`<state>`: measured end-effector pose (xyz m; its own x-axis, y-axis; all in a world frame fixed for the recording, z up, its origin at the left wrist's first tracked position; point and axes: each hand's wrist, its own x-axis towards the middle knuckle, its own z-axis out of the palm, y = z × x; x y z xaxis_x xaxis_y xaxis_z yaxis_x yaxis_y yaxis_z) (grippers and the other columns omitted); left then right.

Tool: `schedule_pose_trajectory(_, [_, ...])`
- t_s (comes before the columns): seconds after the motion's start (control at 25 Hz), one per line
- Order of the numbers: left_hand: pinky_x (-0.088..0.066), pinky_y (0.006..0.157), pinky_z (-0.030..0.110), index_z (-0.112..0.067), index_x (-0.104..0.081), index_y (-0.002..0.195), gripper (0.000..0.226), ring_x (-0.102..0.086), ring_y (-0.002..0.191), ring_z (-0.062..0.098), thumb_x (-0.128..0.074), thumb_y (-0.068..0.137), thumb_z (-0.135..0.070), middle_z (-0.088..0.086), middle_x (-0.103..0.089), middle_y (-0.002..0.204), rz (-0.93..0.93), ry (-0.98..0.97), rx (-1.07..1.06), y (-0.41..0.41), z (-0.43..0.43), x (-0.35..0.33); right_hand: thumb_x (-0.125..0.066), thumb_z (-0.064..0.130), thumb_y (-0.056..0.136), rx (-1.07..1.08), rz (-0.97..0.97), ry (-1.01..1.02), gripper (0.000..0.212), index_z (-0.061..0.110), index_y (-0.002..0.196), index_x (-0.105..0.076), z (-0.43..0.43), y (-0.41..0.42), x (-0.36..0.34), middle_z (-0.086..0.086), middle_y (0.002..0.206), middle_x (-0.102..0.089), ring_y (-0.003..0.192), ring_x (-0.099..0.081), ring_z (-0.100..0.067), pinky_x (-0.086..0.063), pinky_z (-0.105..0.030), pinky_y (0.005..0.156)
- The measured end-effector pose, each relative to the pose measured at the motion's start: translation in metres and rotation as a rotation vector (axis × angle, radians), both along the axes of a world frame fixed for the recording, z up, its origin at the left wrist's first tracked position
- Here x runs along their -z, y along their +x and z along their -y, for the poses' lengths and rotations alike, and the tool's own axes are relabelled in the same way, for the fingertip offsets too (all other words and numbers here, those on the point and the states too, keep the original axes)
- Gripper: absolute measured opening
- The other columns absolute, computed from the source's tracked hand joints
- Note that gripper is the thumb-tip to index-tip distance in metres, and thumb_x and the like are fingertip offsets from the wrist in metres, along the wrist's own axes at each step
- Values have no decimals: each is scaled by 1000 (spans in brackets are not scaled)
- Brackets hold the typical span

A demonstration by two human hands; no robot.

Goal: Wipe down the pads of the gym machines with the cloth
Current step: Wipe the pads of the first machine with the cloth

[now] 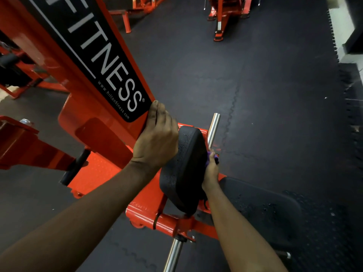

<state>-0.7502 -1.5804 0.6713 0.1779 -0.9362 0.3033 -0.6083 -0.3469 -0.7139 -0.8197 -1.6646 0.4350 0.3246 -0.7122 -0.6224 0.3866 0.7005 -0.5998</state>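
Left hand [157, 138] grips orange frame [60, 61], right hand [211, 171] purple cloth [213, 155], above rubber flooring [275, 95].

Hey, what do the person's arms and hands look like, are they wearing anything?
The left forearm and right forearm are bare; no sleeves show. The left hand and right hand wear no gloves, and no watch, bracelet or ring is visible.
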Motion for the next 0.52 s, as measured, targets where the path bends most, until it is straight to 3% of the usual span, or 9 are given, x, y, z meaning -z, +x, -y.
schedule_pose_trajectory(0.08, [-25, 119, 53, 2, -63, 111, 39, -50, 128, 45, -42, 91, -25, 30, -62, 121, -10, 9, -2, -1, -1, -2, -55, 40, 101, 11, 106, -177, 38, 18, 129, -67, -4, 4, -22, -10, 131, -67, 128, -59, -30, -46, -49, 110])
schedule_pose_trajectory(0.16, [-26, 119, 53, 3, -64, 111, 43, -50, 128, 45, -39, 88, -23, 30, -63, 120, -15, 17, -2, -3, 0, -4, -58, 43, 99, 24, 126, -319, 44, 17, 135, -64, -12, 3, -55, -7, 142, -60, 137, -52, -27, -36, -49, 118])
schedule_pose_trajectory(0.24, [-28, 118, 53, 4, -64, 113, 47, -51, 127, 45, -35, 87, -23, 30, -64, 120, -5, 31, -7, -5, -1, -7, -62, 52, 94, 54, 131, -485, 61, 14, 142, -57, -29, -2, -89, -4, 149, -54, 143, -45, -19, -30, -44, 122])
schedule_pose_trajectory(0.32, [-30, 118, 53, 4, -65, 114, 50, -51, 127, 45, -35, 87, -25, 30, -64, 120, -7, 43, -10, -6, -2, -9, -58, 47, 95, 58, 93, -618, 66, 7, 147, -49, -58, -13, -113, -3, 153, -49, 145, -41, -13, -27, -34, 123])
schedule_pose_trajectory(0.4, [-30, 118, 53, 5, -65, 114, 51, -51, 127, 45, -39, 84, -27, 31, -63, 121, -12, 48, -4, -6, -2, -9, -54, 45, 95, 33, 27, -663, 56, 14, 142, -54, -92, -21, -111, 1, 151, -51, 145, -40, -12, -27, -30, 123])
schedule_pose_trajectory(0.52, [-29, 118, 53, 5, -65, 113, 50, -51, 127, 46, -40, 84, -27, 33, -63, 120, -15, 46, 4, -6, -2, -10, -58, 47, 95, 36, -60, -580, 55, 13, 138, -59, -132, -37, -77, -5, 143, -59, 138, -50, -16, -35, -37, 119])
